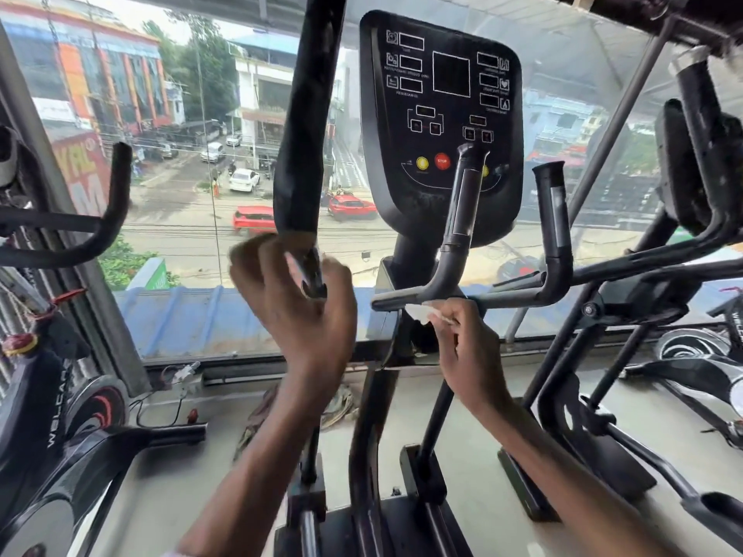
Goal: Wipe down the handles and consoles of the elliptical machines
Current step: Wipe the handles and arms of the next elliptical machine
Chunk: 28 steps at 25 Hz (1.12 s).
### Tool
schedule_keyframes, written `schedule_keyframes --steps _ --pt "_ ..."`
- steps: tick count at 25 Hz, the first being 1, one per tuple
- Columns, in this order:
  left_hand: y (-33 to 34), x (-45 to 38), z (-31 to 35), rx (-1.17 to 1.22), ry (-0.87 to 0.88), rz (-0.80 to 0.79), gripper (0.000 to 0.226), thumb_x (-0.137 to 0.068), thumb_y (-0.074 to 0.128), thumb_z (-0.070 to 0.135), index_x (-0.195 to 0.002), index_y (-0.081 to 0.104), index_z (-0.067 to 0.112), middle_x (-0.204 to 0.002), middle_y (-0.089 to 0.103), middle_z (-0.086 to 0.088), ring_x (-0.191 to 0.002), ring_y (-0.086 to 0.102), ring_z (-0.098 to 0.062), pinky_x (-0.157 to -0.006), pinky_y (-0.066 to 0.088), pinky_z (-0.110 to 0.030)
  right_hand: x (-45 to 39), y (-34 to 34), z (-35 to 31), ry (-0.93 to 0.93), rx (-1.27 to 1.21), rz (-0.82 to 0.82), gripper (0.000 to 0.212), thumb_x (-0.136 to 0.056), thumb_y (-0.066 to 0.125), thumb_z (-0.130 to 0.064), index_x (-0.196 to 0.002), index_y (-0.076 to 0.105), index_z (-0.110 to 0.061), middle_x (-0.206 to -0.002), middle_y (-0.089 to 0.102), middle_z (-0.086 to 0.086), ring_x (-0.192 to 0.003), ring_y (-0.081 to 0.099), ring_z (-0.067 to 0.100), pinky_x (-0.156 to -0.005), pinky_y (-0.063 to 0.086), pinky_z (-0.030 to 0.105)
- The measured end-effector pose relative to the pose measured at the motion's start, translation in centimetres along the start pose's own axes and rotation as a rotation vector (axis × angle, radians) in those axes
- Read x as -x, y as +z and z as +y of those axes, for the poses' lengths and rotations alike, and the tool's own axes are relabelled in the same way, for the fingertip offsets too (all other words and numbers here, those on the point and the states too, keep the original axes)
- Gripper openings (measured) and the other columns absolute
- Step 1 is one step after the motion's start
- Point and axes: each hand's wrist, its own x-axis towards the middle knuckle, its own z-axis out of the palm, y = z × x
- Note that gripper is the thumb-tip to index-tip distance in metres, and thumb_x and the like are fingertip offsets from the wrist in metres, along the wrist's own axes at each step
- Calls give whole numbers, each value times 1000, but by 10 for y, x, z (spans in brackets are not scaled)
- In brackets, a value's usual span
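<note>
From the head camera, a black elliptical machine stands before a large glass window point(181, 114), its dark rounded console panel point(442, 114) carrying rows of small display boxes, a red round stop button point(442, 161) and a yellow round button point(421, 163) just left of it. The left hand point(293, 299) is raised at the foot of the tall black padded moving handle point(299, 154), where the padding ends and a thinner dark bar continues down; its fingers are curled round that bar, though motion blur smears them, so how tightly they close appears uncertain. The right hand point(466, 347) sits lower and nearer the centre, thumb and fingers pinching a small crumpled white wipe point(422, 312) and pressing it against the underside of the black horizontal fixed handlebar point(406, 297) below the console. From that bar two short upright grips rise: the near one point(466, 211) crosses in front of the console's lower edge, the other point(553, 219) stands to its right. Both forearms reach up from the bottom of the view. To the left stands a black exercise bike with curved handlebars point(100, 219) and a red-ringed flywheel point(98, 408). To the right is a second dark elliptical machine point(699, 162). A crumpled rag point(337, 408) lies on the pale floor near the window sill.
</note>
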Motion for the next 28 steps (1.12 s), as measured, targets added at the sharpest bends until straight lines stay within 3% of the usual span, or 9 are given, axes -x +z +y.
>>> schedule_keyframes --steps 2,3,6,9,14,18,22,25,28 --pt "3 -45 16 -32 87 167 24 -74 62 6 -94 59 -6 -98 51 -23 -93 51 -34 -84 44 -42 -20 -3 -8 -318 138 -47 24 -100 52 -4 -123 58 -1 -122 67 9 -117 63 20 -98 53 28" --pt "9 -63 22 -39 70 160 29 -74 63 11 -98 58 -5 -99 53 -21 -93 52 -31 -83 44 -41 -33 -1 -9 -466 249 -86 26 -100 49 -1 -123 60 1 -125 65 12 -124 60 24 -102 51 31" --pt "31 -93 33 -206 -53 -140 56 -77 66 38 -122 51 8 -111 59 -6 -99 57 -23 -76 38 -29 -59 18 16 -864 696 -253 27 -103 40 2 -118 62 -1 -120 66 16 -122 59 32 -107 46 42" --pt "43 -98 23 -470 -122 -281 47 -84 62 36 -123 47 14 -108 63 -6 -98 58 -34 -72 31 -33 -51 39 61 -1096 1056 -497 29 -101 35 2 -119 58 3 -121 63 24 -115 57 41 -115 31 54" --pt "41 -99 15 -507 -110 -218 34 -83 51 15 -116 50 13 -99 64 -9 -80 48 -32 -66 29 -36 -39 61 85 -1145 1309 -549 48 -95 52 -13 -133 50 15 -138 51 31 -128 48 46 -117 21 58" --pt "41 -98 14 -480 -103 -232 35 -82 51 15 -117 50 13 -100 64 -7 -84 49 -31 -67 29 -35 -52 65 74 -1180 1270 -618 48 -94 54 -15 -133 52 13 -137 54 29 -128 52 42 -115 35 49" --pt "41 -98 14 -463 -102 -233 33 -82 51 14 -115 51 13 -96 63 -6 -78 40 -28 -66 29 -35 -66 18 64 -1268 1196 -564 39 -92 61 -4 -128 58 12 -133 59 26 -126 56 36 -115 37 44" --pt "41 -97 13 -454 -111 -223 33 -81 50 13 -114 52 14 -95 64 -8 -79 46 -32 -66 32 -35 -78 -34 47 -1306 1044 -467 31 -96 56 0 -126 61 9 -131 62 22 -124 59 30 -109 44 36" --pt "42 -95 15 -454 -127 -209 36 -79 50 14 -115 52 14 -97 65 -9 -88 55 -37 -66 34 -36 -87 -71 38 -1306 1085 -379 33 -100 52 0 -132 56 9 -141 54 23 -134 50 32 -108 45 37"
